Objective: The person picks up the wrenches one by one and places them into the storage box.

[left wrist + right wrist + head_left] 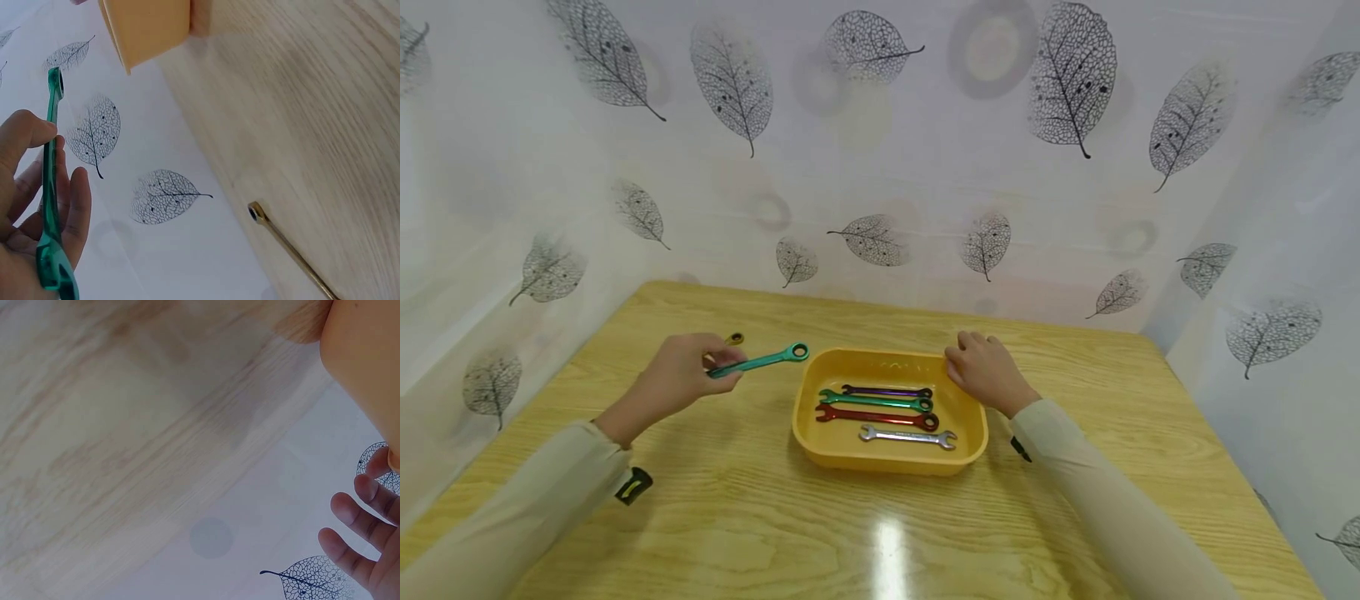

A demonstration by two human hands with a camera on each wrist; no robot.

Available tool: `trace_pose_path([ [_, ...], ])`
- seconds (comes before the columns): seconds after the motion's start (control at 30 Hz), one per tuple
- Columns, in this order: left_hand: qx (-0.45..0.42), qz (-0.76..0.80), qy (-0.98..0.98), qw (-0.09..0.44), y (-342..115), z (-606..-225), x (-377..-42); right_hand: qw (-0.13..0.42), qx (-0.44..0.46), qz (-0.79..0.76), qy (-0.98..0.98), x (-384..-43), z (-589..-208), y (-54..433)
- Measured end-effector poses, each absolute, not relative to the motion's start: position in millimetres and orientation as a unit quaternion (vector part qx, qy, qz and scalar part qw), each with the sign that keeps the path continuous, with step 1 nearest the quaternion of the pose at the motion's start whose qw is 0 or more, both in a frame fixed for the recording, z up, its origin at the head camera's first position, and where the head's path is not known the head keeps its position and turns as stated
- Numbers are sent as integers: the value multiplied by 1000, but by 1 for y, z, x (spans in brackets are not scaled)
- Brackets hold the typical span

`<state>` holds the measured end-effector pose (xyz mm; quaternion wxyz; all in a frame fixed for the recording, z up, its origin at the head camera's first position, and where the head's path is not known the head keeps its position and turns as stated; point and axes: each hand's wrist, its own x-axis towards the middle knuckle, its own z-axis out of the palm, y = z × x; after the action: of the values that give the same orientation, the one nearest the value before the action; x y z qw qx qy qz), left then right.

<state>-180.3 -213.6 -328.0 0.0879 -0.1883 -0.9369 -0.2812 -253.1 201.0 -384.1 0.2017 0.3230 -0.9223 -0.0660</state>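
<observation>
My left hand (pixel 679 373) pinches a shiny green ratchet combination wrench (pixel 763 361) above the table, left of the yellow plastic bin (pixel 887 463). Its ring end points toward the bin. Beyond this hand, a gold wrench (pixel 294 253) lies on the table, partly hidden in the head view. At the bin's far right corner, my right hand (pixel 988 372) grips the rim, its other fingers loosely bent outside the wall in the right wrist view. Inside the bin lie a purple wrench (pixel 887 391), another green wrench (pixel 872 402), a red wrench (pixel 880 417) and a silver open-end wrench (pixel 906 437).
The bin stands on a wood-grain table (pixel 760 533). White sheeting (pixel 895 183) printed with dark skeleton leaves rises behind the table's far edge and at both sides. Dark straps (pixel 634 486) show at the sleeves.
</observation>
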Motion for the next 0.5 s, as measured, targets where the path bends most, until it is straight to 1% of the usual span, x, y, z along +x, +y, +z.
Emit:
trace_pose_path([
  [0.5,-205,-323,-923,49,-184,-323,-187,204,322,-66,-922,-253,-385,201],
])
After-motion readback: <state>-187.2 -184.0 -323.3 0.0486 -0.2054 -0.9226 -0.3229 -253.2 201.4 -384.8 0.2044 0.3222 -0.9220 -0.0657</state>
